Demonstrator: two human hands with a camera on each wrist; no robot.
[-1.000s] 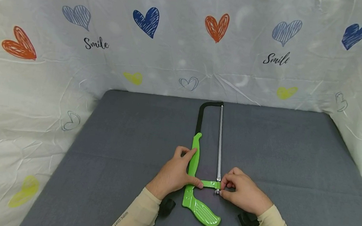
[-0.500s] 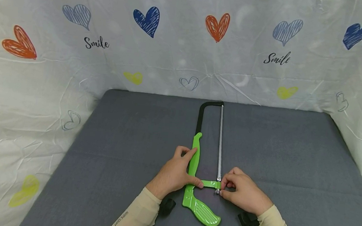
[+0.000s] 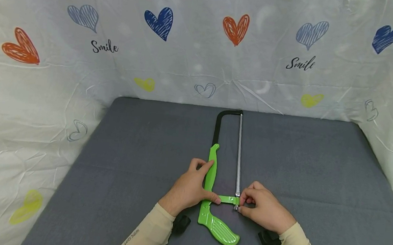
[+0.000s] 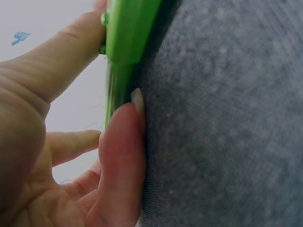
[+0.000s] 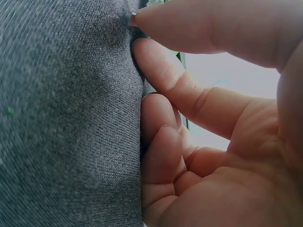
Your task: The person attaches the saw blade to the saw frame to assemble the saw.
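A hacksaw (image 3: pixel 210 179) lies flat on the grey cloth, its black frame end (image 3: pixel 218 124) pointing away and its green grip (image 3: pixel 222 230) toward me. Along its right side runs the silver blade (image 3: pixel 239 154). My left hand (image 3: pixel 190 187) holds the green part of the frame, thumb on the short crossbar (image 3: pixel 228 199) and fingertips on the upper body. At the blade's near end, the thumb and curled index finger of my right hand (image 3: pixel 263 206) pinch a small silver wing nut (image 3: pixel 236 208). In the right wrist view, the nut is mostly hidden behind the thumb (image 5: pixel 189 26).
Grey cloth (image 3: pixel 145 133) covers the table. A white curtain (image 3: pixel 195 59) printed with hearts hangs behind and at both sides. Dark wrist cameras (image 3: pixel 181 224) sit under both wrists, close to the table.
The wing nut shows at a slightly different angle under my right fingers. The hacksaw and my left hand stay in place.
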